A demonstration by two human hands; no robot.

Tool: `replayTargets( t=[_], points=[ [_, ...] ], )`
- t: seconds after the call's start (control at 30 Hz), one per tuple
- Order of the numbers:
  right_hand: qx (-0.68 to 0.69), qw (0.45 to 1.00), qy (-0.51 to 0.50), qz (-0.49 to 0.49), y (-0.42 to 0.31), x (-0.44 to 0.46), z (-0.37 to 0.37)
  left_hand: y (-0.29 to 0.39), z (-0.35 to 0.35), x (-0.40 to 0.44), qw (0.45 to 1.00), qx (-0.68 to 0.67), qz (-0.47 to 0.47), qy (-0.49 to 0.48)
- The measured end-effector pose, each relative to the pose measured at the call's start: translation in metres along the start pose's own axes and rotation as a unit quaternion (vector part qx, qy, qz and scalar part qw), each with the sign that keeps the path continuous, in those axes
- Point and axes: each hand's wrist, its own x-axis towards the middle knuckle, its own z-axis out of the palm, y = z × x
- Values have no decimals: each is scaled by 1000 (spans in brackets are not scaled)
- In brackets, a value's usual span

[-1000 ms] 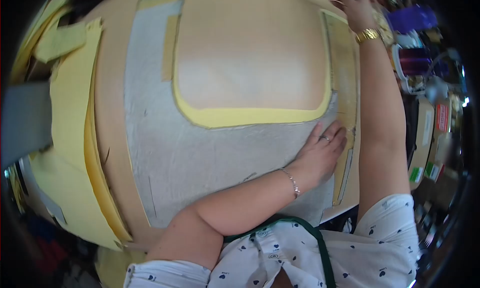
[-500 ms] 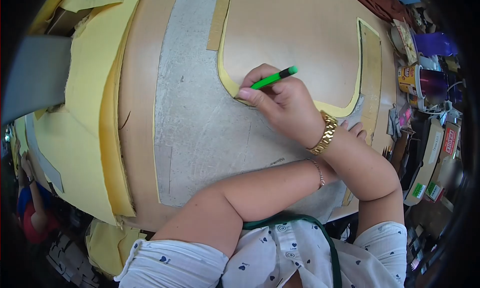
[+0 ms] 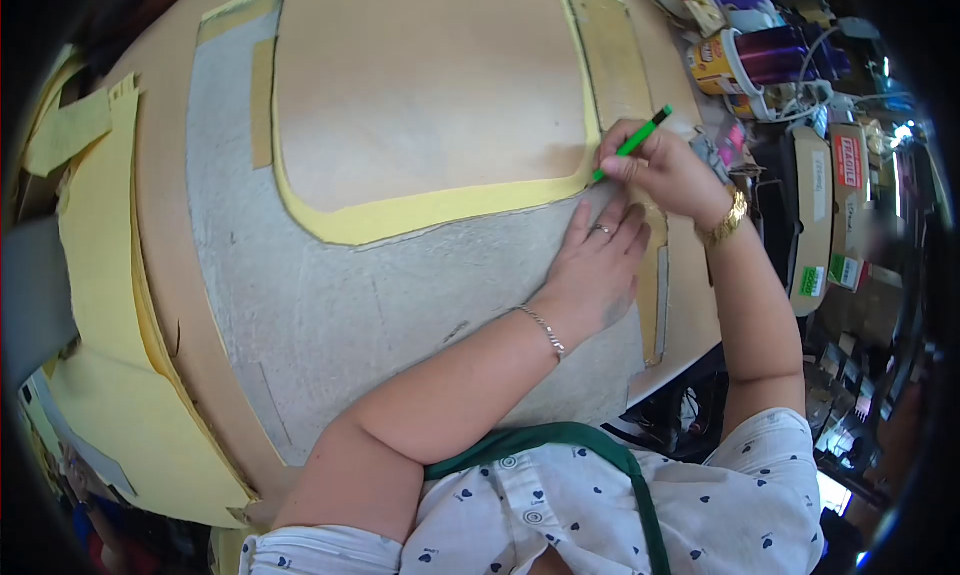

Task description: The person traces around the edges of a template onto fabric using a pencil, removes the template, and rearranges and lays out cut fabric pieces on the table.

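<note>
A green pen (image 3: 644, 143) with a black band near its top is pinched in my right hand (image 3: 655, 175), which wears a gold watch band. Its point meets the right inner corner of a U-shaped grey template (image 3: 400, 305), where a dark line runs along the edge. Beneath the template lies a yellow sheet (image 3: 440, 203), showing as a strip around the inner curve. My left hand (image 3: 595, 265), with a ring and a chain bracelet, rests flat on the template just below the pen, fingers spread.
Stacked yellow sheets (image 3: 110, 305) hang at the table's left side, beside a grey panel (image 3: 40, 295). To the right stand a yellow-labelled tub (image 3: 715, 63), purple containers and cardboard boxes (image 3: 850, 190). A person's arm shows at the lower left.
My right hand with the pen has moved along the inner edge from the left corner to the right one. My left hand now shows fully, and the view has shifted right.
</note>
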Motion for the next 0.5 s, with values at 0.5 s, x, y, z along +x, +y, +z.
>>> replayTargets(
  t=[0.5],
  points=[
    [57,939,294,-169,2,170,-118,2,-15,7,999,21,8,-23]
  ],
)
